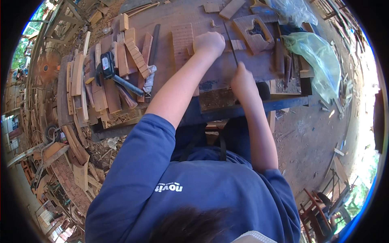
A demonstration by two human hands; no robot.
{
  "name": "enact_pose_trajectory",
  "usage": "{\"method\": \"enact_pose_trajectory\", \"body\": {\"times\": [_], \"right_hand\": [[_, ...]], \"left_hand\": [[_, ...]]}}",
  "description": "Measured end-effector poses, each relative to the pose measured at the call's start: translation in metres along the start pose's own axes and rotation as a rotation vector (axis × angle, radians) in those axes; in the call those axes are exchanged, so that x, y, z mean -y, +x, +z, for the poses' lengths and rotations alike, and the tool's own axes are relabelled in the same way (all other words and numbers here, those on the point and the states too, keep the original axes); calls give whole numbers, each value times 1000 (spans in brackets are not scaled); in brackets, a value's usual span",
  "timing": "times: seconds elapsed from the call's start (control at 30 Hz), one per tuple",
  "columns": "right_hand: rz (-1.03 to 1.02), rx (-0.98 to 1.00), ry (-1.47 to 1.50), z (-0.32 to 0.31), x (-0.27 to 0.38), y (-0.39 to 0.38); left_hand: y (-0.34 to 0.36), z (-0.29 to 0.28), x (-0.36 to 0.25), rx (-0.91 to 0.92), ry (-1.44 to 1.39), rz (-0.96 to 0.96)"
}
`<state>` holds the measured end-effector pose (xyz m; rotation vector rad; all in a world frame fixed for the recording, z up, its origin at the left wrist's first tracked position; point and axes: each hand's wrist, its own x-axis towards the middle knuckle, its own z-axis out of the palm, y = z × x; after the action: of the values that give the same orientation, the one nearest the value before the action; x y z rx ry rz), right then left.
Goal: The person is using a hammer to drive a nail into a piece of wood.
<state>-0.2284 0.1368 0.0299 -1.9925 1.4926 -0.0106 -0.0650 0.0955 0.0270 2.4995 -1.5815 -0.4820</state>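
My left hand (208, 44) is closed on a small wooden piece (237, 44) lying on the worn workbench (158, 95). My right hand (242, 77), nearer me, grips a long, thin dark tool (230, 42), which reaches forward across that piece; whether it is a blade or a file I cannot tell. Left of my left hand lies a flat grooved board (182, 32). To the right of the thin tool lies a thick block with a hollowed opening (245, 28).
Many wood strips (79, 77) fill the bench's left, with a black-and-blue tool (108, 65) among them. A green plastic bag (320, 60) drapes over the right end; a clear bag (293, 10) lies behind it. Offcuts (79, 158) litter the floor. Chair-like wooden frames (314, 214) stand lower right.
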Motion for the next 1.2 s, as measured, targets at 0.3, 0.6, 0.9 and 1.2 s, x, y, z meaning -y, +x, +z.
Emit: {"method": "enact_pose_trajectory", "body": {"times": [0.3, 0.6, 0.9, 1.2], "right_hand": [[-11, -21, 114, 4, -29, -30], [-31, -5, 117, -8, -17, -10], [2, -6, 59, -12, -4, -4], [19, -29, 155, -8, -12, -50]], "left_hand": [[-1, 7, 4, -42, 21, -3], [3, 16, 10, -134, -40, 10], [2, 33, 12, -383, 6, 167], [4, 40, 14, -415, 8, 154]]}}
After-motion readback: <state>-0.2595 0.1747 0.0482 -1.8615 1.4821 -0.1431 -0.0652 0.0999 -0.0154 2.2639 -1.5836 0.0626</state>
